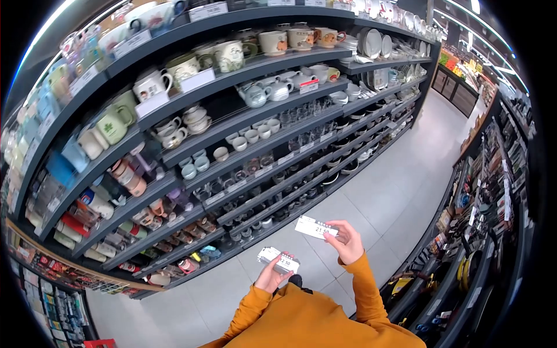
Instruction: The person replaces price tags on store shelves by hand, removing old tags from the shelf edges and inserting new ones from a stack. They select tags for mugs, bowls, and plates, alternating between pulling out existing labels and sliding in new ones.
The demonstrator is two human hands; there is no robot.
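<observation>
My right hand [347, 242] pinches a single white price tag [313, 227] by its right end, with "21.50" printed on it. Lower and to the left, my left hand [271, 276] grips a small stack of price tags [279, 260]; the top one reads "12.50". Both hands are in front of my body, above the tiled floor, and touch no shelf. The nearest shelving, to the left, carries mugs [231, 56], teapots [255, 94], small cups [251, 136] and glasses [246, 174]. Orange sleeves cover both my arms.
Long dark shelves [325, 62] run along the left side, with tags on their front edges. Plates [371, 43] stand at the far end. On the right, another rack [464, 232] holds hanging kitchenware. A grey tiled aisle [400, 174] leads to a produce area [455, 64].
</observation>
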